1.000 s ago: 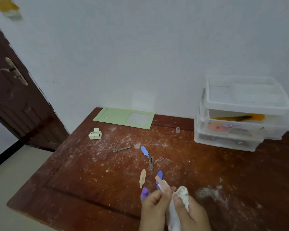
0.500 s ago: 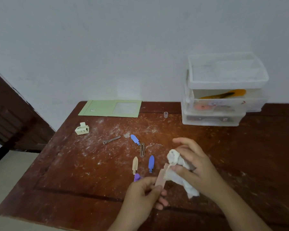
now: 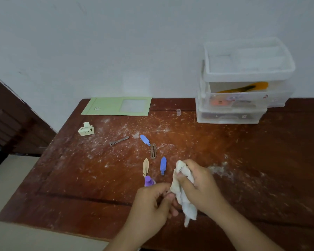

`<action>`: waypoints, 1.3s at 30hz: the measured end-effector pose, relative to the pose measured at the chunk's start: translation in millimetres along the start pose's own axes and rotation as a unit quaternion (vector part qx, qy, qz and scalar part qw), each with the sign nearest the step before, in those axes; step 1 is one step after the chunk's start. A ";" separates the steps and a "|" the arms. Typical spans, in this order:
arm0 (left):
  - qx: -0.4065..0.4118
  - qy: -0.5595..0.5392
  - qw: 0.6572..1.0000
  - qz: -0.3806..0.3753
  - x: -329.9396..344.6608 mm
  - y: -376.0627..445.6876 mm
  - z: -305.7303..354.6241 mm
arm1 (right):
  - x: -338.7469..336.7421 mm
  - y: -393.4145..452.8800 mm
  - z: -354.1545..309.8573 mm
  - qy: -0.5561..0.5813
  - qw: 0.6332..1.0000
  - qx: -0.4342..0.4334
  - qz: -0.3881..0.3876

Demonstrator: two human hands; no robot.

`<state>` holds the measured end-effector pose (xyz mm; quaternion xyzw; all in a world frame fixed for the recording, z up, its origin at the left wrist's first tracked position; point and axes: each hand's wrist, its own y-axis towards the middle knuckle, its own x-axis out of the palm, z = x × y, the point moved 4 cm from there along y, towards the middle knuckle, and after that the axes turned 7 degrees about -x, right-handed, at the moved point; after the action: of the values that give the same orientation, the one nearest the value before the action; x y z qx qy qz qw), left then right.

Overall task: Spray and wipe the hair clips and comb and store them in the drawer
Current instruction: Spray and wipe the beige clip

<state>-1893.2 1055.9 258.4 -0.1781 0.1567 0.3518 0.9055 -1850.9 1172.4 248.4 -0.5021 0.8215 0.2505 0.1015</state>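
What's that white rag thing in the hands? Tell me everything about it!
The white cloth looks like soft, crumpled fabric, off-white and a bit grubby. The right hand grips it bunched up, fingers curled round its upper part, while a loose tail hangs down toward the wooden table. The left hand meets its lower edge, where something seems pinched inside; what it is stays hidden. It is held just above the table, near the front edge.

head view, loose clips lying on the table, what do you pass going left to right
cream claw clip → thin grey metal clip → beige flat clip → brown snap clip → lower blue flat clip
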 end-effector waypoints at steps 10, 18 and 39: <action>-0.097 -0.151 0.983 0.050 -11.1 -0.2 -12.0 | -48.8 11.1 26.0 0.139 0.984 0.097 0.056; -0.030 -0.146 0.989 -0.004 -0.3 -1.8 4.6 | -0.8 -0.1 2.2 0.172 0.976 0.098 -0.090; 0.217 0.251 0.931 0.151 -6.2 -2.7 -11.3 | -32.3 -11.5 4.5 0.167 0.965 0.183 -0.088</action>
<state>-1897.5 1045.5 251.5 -0.0337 0.4761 0.3852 0.7898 -1825.8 1195.4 254.5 -0.5804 0.8109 -0.0016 0.0745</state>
